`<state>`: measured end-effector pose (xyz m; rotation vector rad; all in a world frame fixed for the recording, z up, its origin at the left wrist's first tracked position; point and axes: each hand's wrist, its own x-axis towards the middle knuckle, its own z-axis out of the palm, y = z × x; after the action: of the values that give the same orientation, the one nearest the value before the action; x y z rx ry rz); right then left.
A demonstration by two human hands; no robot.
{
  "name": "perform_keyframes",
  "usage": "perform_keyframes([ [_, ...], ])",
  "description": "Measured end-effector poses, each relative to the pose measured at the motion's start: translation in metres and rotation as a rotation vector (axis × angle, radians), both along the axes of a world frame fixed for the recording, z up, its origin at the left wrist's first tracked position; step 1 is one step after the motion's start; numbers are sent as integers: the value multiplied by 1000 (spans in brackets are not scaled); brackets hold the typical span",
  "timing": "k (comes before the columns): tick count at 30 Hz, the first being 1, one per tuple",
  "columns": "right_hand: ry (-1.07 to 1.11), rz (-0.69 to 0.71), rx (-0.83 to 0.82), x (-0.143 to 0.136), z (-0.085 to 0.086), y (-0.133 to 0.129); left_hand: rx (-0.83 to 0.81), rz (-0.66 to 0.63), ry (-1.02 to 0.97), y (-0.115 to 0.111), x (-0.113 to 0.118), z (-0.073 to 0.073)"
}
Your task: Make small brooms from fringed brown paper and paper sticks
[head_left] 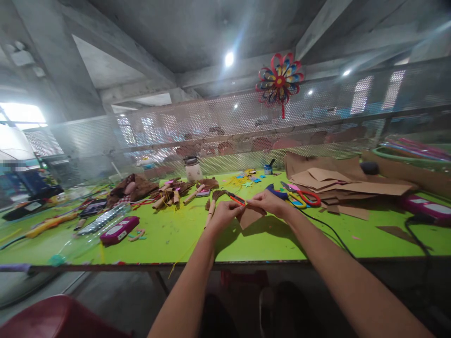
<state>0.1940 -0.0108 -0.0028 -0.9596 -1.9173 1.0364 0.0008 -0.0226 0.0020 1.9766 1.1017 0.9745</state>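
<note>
My left hand (pixel 225 215) and my right hand (pixel 269 203) meet over the green table, both with fingers pinched on a piece of brown paper (pixel 249 218). The paper hangs below the fingertips, tilted, with one corner pointing down. A slim orange-red stick with a dark end, like a pen (pixel 237 199), lies along the paper's upper edge between my hands. Whether my fingers also grip it I cannot tell. Just left of my left hand lies a small brown paper roll (pixel 210 212) with a frayed dark brown top (pixel 215 194). Beyond my right hand are red-handled scissors (pixel 310 198).
Stacked brown paper sheets (pixel 338 183) lie at right, near a purple power strip (pixel 428 209). A black cable (pixel 327 225) crosses the table. At left are another power strip (pixel 120 230), a clear bottle (pixel 104 219), a yellow glue gun (pixel 51 225) and several paper rolls (pixel 165 197).
</note>
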Motion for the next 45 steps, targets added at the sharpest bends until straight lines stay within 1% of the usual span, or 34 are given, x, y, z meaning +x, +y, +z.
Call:
perform_keyframes([
  [3,64,-7,-16,-3,2,-3,-5,-20,-28,0,-1,0],
  [7,70,-55,-11,-4,0,-1,-39,-36,-43,-3,0,2],
  [10,102,-75,-17,-2,-3,2,-6,-64,-30,-5,0,4],
  [12,125,-87,-22,-1,-5,5,7,-57,-12,-3,-1,4],
  [15,164,-121,-48,1,-8,11,-23,-20,-14,3,-3,-1],
  [18,252,-106,-128,2,-11,16,-64,-12,-93,10,-7,-6],
  [22,471,-13,-258,4,-7,17,-176,-68,-217,15,-10,-9],
  [24,606,13,-276,5,-3,14,-259,-114,-328,15,-9,-10],
  [26,672,63,-275,5,1,9,-343,-153,-462,13,-7,-9],
  [28,616,165,-262,3,4,4,-414,-193,-553,10,-6,-8],
  [30,507,272,-228,1,5,-2,-470,-240,-587,6,-5,-7],
  [31,460,304,-205,0,5,-4,-489,-273,-584,4,-4,-6],
  [33,396,329,-154,-1,5,-7,-506,-353,-554,0,-2,-7],
  [35,361,325,-121,-2,5,-8,-500,-425,-522,-4,0,-8],
  [37,361,308,-117,-3,4,-7,-498,-451,-506,-5,3,-9],
  [39,404,277,-127,-4,3,-5,-506,-401,-478,-3,4,-9],
  [40,436,257,-135,-4,3,-5,-499,-345,-477,-1,4,-9],
  [42,473,216,-158,-4,3,-4,-460,-200,-536,4,2,-9],
  [43,459,204,-172,-4,3,-4,-434,-128,-598,7,0,-8],
  [45,344,211,-189,-3,4,-6,-406,-45,-681,12,-4,-7],
])
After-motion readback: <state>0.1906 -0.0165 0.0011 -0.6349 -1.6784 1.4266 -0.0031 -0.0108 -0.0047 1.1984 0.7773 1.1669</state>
